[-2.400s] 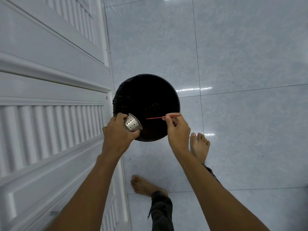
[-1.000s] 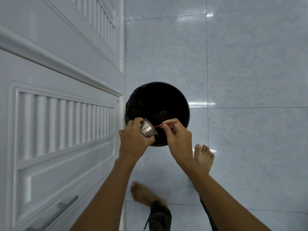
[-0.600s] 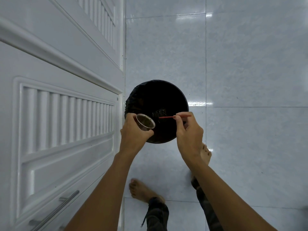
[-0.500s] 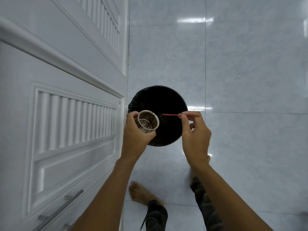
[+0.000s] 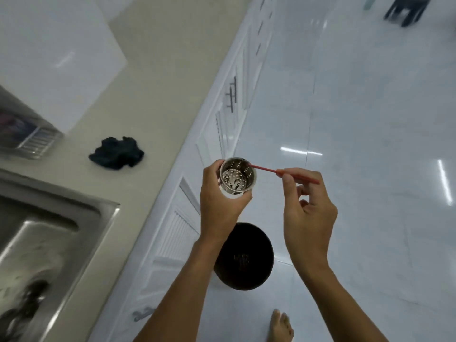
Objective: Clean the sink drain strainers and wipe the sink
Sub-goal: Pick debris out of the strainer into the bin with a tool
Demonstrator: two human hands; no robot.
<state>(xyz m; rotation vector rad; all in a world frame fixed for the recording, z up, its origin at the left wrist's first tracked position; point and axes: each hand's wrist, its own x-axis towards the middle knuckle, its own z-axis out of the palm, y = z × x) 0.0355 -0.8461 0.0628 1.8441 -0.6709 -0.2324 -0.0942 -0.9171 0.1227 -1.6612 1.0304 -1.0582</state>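
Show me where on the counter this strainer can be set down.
Bare counter lies between the dark cloth and the counter's front edge, and beyond the cloth beside the white box. The strip between sink and cloth is free too. The rack crowds the left side.

The left hand [image 5: 219, 201] grips a perforated metal drain strainer [image 5: 237, 176], open end toward the camera, while the right hand [image 5: 307, 213] pinches a thin red stick [image 5: 276, 171] touching its rim. Below them a black bin [image 5: 249, 260] stands on the white tiled floor [image 5: 370, 119]. A dark cloth [image 5: 117, 153] lies on the beige surface [image 5: 153, 95] near the steel sink [image 5: 49, 233].
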